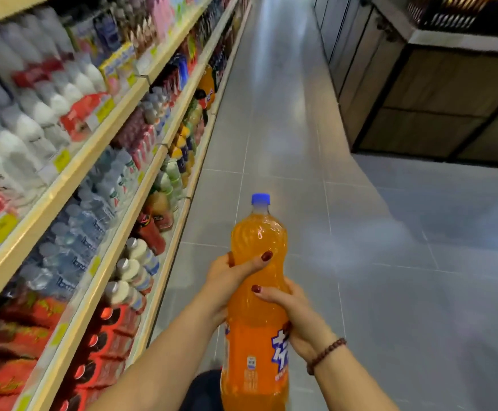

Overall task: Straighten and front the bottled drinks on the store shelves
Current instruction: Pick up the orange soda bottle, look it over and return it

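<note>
Orange soda bottle (256, 295) held over aisle floor (360, 232), clear of shelves (117, 185); long axis points down aisle, cap away. Left hand (230, 280) wraps bottle's waist; right hand (295, 318) grips label side. Shelves lie left, so left hand nearer.

Below the fingers (252, 264), the tall orange plastic bottle (258, 232) runs off the bottom edge; its label (249, 345) print is blurry.
</note>
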### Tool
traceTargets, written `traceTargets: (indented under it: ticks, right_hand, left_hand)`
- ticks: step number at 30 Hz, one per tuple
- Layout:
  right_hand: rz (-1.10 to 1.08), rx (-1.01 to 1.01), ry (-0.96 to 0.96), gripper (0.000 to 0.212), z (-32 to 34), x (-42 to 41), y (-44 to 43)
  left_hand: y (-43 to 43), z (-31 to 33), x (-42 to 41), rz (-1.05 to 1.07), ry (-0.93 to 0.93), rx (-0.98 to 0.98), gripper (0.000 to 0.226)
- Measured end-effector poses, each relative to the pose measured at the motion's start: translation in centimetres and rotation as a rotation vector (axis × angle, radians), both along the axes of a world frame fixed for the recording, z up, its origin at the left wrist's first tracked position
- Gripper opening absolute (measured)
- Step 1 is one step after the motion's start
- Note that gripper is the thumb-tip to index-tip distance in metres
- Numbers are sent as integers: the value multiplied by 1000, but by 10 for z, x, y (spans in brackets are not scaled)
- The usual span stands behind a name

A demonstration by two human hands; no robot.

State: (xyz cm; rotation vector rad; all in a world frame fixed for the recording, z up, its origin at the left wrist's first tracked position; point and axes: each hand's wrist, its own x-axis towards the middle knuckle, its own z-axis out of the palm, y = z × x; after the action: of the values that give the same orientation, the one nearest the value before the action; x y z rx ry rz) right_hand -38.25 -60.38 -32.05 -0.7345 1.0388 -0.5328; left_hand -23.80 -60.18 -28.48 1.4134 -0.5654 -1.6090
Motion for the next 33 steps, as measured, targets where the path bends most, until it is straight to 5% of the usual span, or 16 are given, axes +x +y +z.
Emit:
traceTargets:
  ticks: [9,23,33]
  right_hand:
    - [-73,-16,-38,72,6,-6,-158]
    - [106,-51,-82,66,36,-77,-442]
    - [69,-63,-23,75,24,-57,-641]
  left_hand:
    - [-164,16,-9,-42,-14,-2,89]
    - [-420,47,-84,129,-30,-29,94]
    - [-620,29,-64,116,-42,-40,89]
